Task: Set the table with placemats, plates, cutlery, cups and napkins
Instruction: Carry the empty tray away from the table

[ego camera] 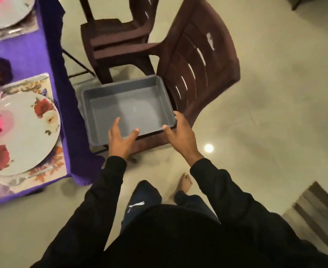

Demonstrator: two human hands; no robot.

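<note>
Head view: left hand (121,139) and right hand (180,132) both spread, fingers apart, at the near rim of the grey tray (128,109); neither grips it. Tray sits on a brown chair (197,62) beside the table (49,60). Tray holds nothing. On the table: plate (26,132) on a floral placemat (33,84), fork (30,176) at its near edge. Judgement: take both tray rims evenly and lift level.

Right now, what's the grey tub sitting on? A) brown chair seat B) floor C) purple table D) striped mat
A: the grey tub rests on the seat of the brown chair beside the purple table, empty, both hands open at its near edge.
</note>
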